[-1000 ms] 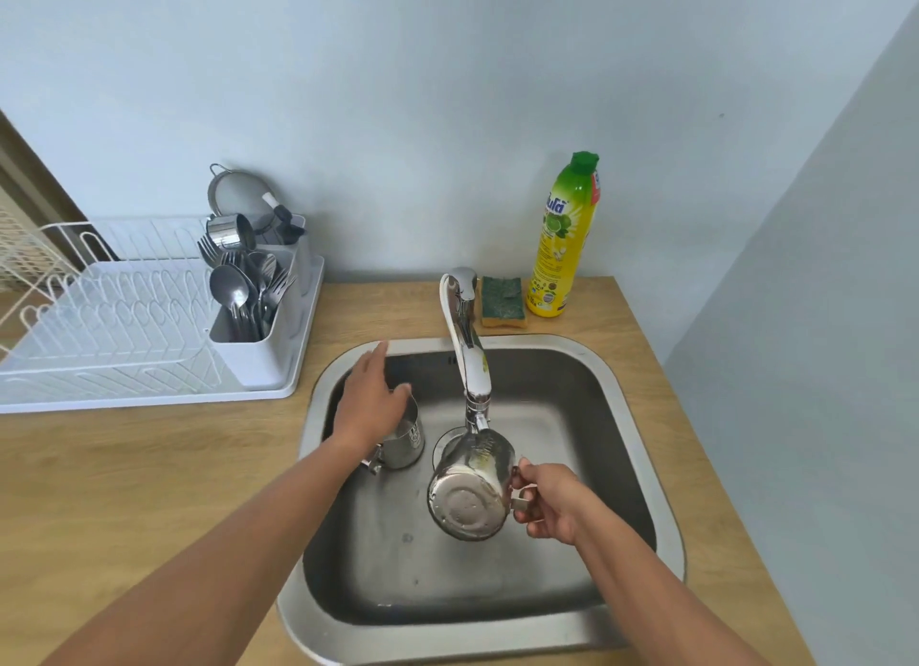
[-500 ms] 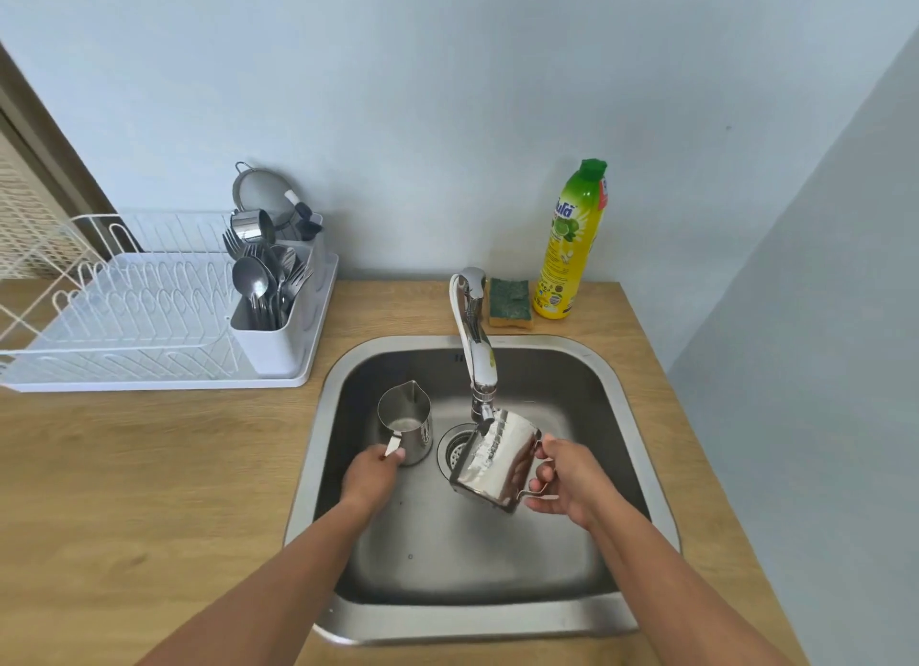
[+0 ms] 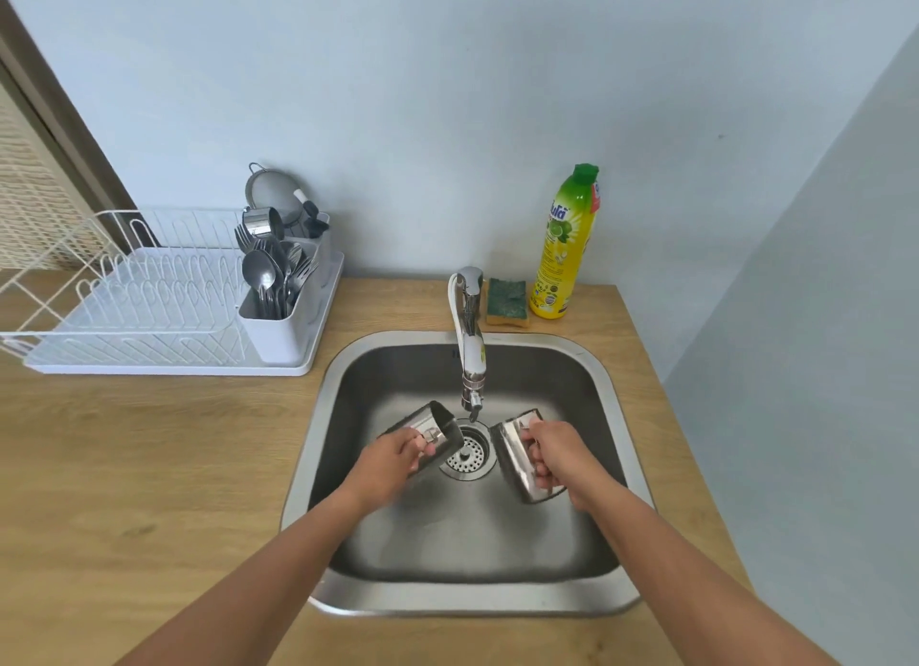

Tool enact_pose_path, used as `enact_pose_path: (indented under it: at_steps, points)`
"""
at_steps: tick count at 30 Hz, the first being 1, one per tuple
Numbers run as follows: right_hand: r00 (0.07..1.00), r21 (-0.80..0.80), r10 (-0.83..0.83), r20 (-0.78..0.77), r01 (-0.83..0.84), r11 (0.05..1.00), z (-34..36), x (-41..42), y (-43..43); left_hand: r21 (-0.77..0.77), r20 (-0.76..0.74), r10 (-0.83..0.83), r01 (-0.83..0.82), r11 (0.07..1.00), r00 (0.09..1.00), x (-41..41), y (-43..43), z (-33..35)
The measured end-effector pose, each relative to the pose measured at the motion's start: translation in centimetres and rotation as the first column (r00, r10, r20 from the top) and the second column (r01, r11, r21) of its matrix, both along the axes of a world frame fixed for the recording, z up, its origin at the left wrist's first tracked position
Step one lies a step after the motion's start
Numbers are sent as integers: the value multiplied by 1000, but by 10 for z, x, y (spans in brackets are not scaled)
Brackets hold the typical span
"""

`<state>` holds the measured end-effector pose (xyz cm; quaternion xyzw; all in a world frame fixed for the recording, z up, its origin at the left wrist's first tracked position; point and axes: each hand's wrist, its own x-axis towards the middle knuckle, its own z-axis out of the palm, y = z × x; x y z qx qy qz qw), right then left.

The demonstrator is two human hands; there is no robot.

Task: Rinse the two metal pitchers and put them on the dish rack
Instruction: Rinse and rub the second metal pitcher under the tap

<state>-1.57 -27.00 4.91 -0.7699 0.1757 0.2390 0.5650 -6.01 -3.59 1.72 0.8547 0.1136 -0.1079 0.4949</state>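
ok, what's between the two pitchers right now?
In the head view, the sink drain strainer lies between the left pitcher and the right pitcher, with the faucet spout tip just above the gap. Nothing else.

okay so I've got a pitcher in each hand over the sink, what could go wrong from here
The left pitcher and right pitcher flank the faucet spout closely, so lifting either could knock it. Carrying both, possibly still wet, to the dish rack could drip on the wooden counter or let one slip.
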Motion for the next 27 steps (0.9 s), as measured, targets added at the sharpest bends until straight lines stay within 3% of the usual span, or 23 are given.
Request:
enact_pose_path:
  at_steps: [3, 6, 8, 10, 13, 16, 18, 21, 27]
  points:
    - [963, -261, 207, 172, -158, 952, 2, 2, -2, 385, 72, -244, 199, 901, 967, -6, -2, 12]
    - [869, -467, 446, 216, -309, 828, 5, -2, -3, 702, 42, -455, 298, 647, 889, -13, -8, 22]
    - [802, -572, 573, 167, -395, 719, 3, -7, -2, 828, -19, -549, 322, 460, 835, -16, -13, 25]
    - [703, -710, 701, 122, -432, 556, -1, -11, 0, 893, -118, -595, 348, 286, 795, -20, -16, 25]
    - [431, -909, 902, 27, -366, 202, -9, -18, 1, 927, -235, -609, 362, 94, 758, -28, -19, 22]
    - [235, -968, 968, -92, -250, -31, -19, -27, -1, 929, -326, -601, 366, -59, 730, -35, -20, 18]
    - [144, -969, 975, -170, -204, -139, -23, -33, -1, 916, -381, -595, 377, -137, 708, -39, -22, 17]
    - [78, -959, 967, -242, -170, -226, -29, -39, 0, 895, -437, -584, 399, -202, 684, -43, -24, 14]
    - [61, -951, 959, -277, -160, -265, -30, -44, 5, 878, -466, -557, 436, -196, 687, -48, -28, 14]
